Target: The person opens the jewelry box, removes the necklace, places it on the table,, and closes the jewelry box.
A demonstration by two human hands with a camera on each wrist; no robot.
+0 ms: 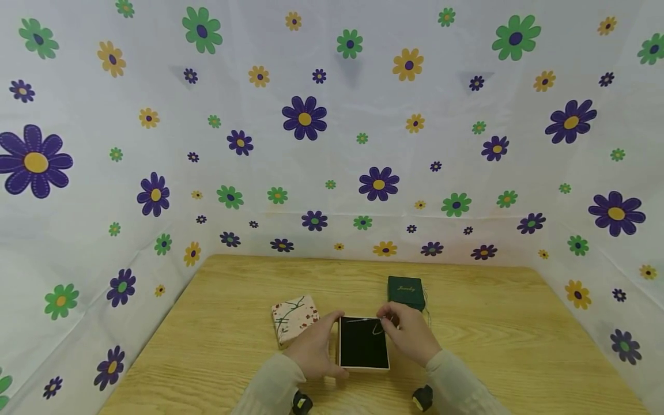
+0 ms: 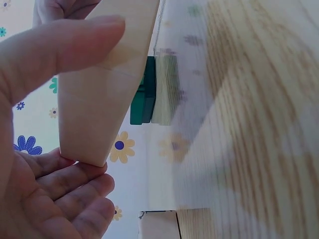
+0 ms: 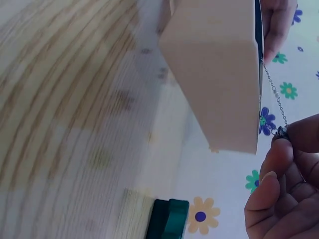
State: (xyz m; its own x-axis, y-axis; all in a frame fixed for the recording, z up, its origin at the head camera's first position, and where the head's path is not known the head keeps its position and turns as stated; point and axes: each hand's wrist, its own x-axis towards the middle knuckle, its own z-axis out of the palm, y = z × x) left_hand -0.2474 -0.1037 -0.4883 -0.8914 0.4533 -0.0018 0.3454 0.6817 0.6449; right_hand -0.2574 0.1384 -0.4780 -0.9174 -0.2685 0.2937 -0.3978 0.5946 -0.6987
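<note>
– While your left hand [image 1: 311, 350] clamps the pale box [image 1: 364, 346] from its left side, which way does your thin chain [image 3: 275, 93] point?

– Left to right, mostly. Its long axis follows the box's far edge over the black inside, then bends into a small loop near the far right corner. Right end's at your fingertips.

– And your right hand [image 1: 412, 335]?

– Thumb and forefinger pinching that end, something small and dark right there. In the right wrist view the chain slants from the box's rim to your fingers, a few pale beads partway.

– Your left, then?

– Spread round the box: thumb at the near end, fingers at the far left corner. Box is nearly square, opening up, edges running left-right and near-far. Left wrist view has it raised off the table [image 1: 493, 328].

– Where's everything against your hands?

– Box between them, nearer your left grip; chain in its far part, just left of your right hand. Patterned square [image 1: 294, 317] lies askew just beyond your left hand. Green box [image 1: 406, 291], marked "Jewelry", sits just beyond your right, thin cords trailing down its right side.
</note>
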